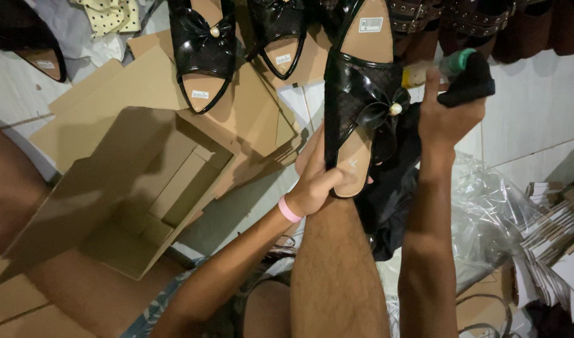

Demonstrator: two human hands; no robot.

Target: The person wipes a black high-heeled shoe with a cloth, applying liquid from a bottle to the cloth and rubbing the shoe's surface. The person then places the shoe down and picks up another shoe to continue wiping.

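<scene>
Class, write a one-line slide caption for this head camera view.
Left hand holds a black bow sandal while the right hand grips a black cloth, beside an open cardboard box.

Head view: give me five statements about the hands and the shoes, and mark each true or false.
1. The left hand grips a black sandal by its toe end. True.
2. The sandal in hand has a red bow with no bead. False: its bow is black with a pearl-like bead.
3. The right hand holds a black cloth and a green-capped bottle. True.
4. The open cardboard box holds a pair of shoes. False: nothing shows inside it.
5. A pink wristband sits on the left wrist. True.
</scene>
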